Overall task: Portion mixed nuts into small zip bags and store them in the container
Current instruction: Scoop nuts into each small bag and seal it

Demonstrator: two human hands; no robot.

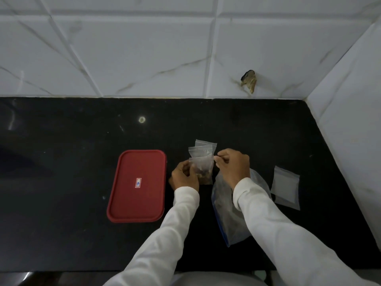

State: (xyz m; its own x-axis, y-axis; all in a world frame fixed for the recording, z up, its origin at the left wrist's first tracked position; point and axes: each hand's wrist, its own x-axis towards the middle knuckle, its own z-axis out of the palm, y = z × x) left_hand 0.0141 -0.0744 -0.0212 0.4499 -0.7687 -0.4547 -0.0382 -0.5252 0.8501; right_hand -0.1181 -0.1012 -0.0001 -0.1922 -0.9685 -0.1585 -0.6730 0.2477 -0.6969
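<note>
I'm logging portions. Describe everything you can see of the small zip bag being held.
The small zip bag is clear, thin plastic, held upright. Brown nuts fill its lower part; whether the top is sealed can't be told. The left hand grips its left edge; the right hand pinches its top right corner.

A small white rectangular sticker (138, 182) with a red border sits at the centre of the flat red rectangular plastic container lid (127, 203). Two handwritten blue digits on it lie sideways, reading 19, or 61 from the opposite side; which is unclear.
</note>
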